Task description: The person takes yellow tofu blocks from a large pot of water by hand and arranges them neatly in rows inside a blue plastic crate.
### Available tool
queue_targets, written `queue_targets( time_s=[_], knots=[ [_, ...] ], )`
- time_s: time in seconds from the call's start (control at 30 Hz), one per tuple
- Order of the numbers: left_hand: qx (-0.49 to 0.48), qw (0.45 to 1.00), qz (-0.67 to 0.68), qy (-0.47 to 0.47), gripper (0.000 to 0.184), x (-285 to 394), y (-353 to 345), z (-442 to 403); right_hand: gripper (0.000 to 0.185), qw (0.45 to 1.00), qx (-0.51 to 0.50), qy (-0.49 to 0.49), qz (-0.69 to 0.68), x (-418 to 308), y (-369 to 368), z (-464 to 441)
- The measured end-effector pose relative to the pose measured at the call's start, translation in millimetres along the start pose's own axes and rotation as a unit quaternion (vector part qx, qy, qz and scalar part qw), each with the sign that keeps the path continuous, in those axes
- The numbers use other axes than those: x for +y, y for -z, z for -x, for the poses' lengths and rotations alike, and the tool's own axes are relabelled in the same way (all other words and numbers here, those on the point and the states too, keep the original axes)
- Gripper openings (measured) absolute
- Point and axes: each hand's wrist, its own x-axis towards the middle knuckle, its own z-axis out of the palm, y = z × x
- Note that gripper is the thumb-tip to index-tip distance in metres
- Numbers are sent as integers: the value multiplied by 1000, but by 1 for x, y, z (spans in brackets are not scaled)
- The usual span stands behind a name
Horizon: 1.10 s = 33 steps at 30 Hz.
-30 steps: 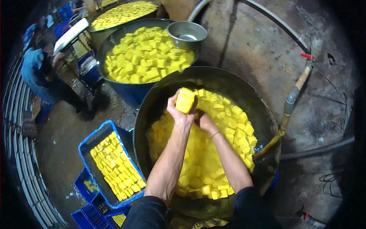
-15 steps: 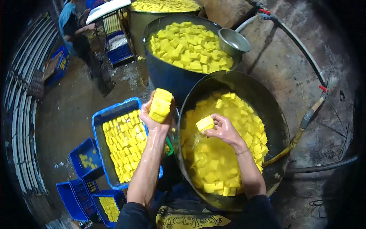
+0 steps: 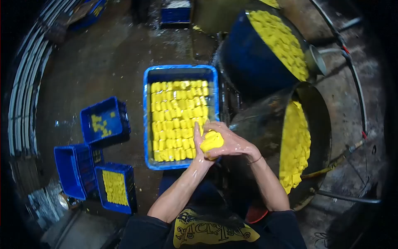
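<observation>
A small stack of yellow tofu blocks [image 3: 212,141] is pressed between my two hands, over the near right corner of a blue tub [image 3: 146,108]. My left hand [image 3: 199,140] closes on it from the left. Wrapped around its far and right sides is my right hand [image 3: 231,143]. How many blocks are in the stack is hidden by my fingers. Inside the tub, yellow tofu pieces [image 3: 174,114] stand in tight, wet rows. To the right, a large dark vat [image 3: 321,110] holds more yellow tofu [image 3: 296,145].
A second vat [image 3: 244,54] heaped with tofu stands behind, with a metal bowl [image 3: 317,60] at its rim. Blue crates [image 3: 66,170] sit at the left; one crate [image 3: 132,178] holds packed tofu. A hose [image 3: 352,70] runs along the right. The floor [image 3: 95,79] looks wet.
My view and both hands have swung left from the vat to the blue tub. The hands were apart, each holding tofu; now they are together around one stack.
</observation>
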Motion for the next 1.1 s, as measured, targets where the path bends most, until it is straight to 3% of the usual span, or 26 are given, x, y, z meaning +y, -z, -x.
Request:
queue_targets(
  time_s=[0.03,0.07,0.13,0.23,0.27,0.3,0.33,0.37,0.43,0.47,0.5,0.53,0.57,0.67,0.7,0.73,0.8,0.83,0.87,0.9,0.93,0.97,1.0,1.03,1.07,1.1],
  knots=[
    [122,991,-36,-46,71,15,-13,13,79,1000,-12,3,-2,6,-17,-18],
    [242,964,-73,-87,71,31,-19,24,68,988,-47,-61,-135,12,-36,-35],
    [244,956,-131,-103,75,73,0,39,44,920,-98,-168,-339,18,-65,-70],
    [357,864,-278,-221,80,138,18,47,54,874,-82,-260,-403,12,-106,-122],
    [252,862,-350,-267,80,164,31,55,62,901,-39,-287,-323,30,-137,-141],
    [251,859,-361,-261,80,170,-8,70,70,919,5,-313,-240,43,-176,-158],
    [292,838,-385,-254,73,176,-14,71,79,925,75,-371,17,31,-212,-167],
    [330,814,-410,-245,67,180,-17,70,75,908,103,-403,45,23,-245,-167],
    [398,704,-562,-175,60,202,35,48,66,884,117,-446,82,58,-317,-161],
    [369,538,-733,-191,49,210,65,39,64,898,107,-418,92,48,-315,-154],
    [314,478,-806,-155,48,222,104,39,62,906,101,-397,103,44,-304,-146],
    [245,414,-869,-114,48,230,130,37,64,936,36,-349,14,63,-289,-146],
    [258,362,-891,99,50,217,94,42,66,951,-15,-299,-77,86,-270,-140],
    [101,190,-966,146,58,238,153,45,59,967,100,-170,-165,100,-205,-84],
    [144,167,-950,223,59,233,138,32,60,964,129,-138,-189,65,-161,-52],
    [128,144,-956,222,58,222,118,13,54,946,146,-128,-260,27,-108,-14],
    [111,182,-976,38,54,172,67,-28,46,910,232,-64,-339,-30,-21,69],
    [105,244,-954,-140,51,123,33,-53,44,889,299,-16,-346,-41,6,108],
    [25,297,-906,-299,41,49,-27,-68,42,859,365,-47,-357,-49,33,147],
    [-80,350,-864,-353,29,-22,-92,-73,40,824,424,-77,-367,-46,56,184],
    [-172,382,-841,-342,21,-84,-140,-78,38,832,469,-139,-262,-25,76,220],
    [-296,378,-811,-335,17,-131,-157,-91,36,827,503,-200,-153,2,91,253],
    [-373,359,-812,-269,18,-177,-167,-95,35,836,462,-282,-92,41,99,283],
    [-381,335,-849,-150,23,-222,-168,-94,34,836,414,-359,-31,88,95,307],
    [-405,323,-855,-37,29,-257,-139,-107,34,850,377,-367,19,136,81,323],
    [-434,240,-865,82,30,-282,-95,-128,34,861,339,-373,69,180,70,334]
  ],
)
